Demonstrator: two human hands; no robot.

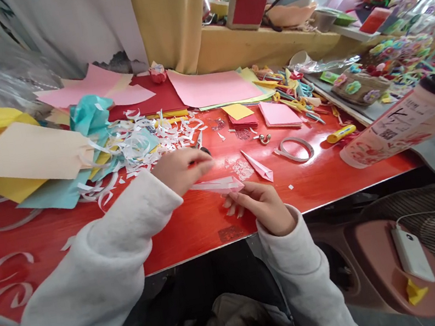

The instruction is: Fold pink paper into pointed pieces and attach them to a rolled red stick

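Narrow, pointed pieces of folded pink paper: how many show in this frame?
2. The held piece is in the right hand; the loose piece lies on the red table, left of the tape ring. More could be hidden under the paper scraps.

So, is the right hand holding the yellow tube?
No, the right hand holds folded pink paper; the tube lies on the table.
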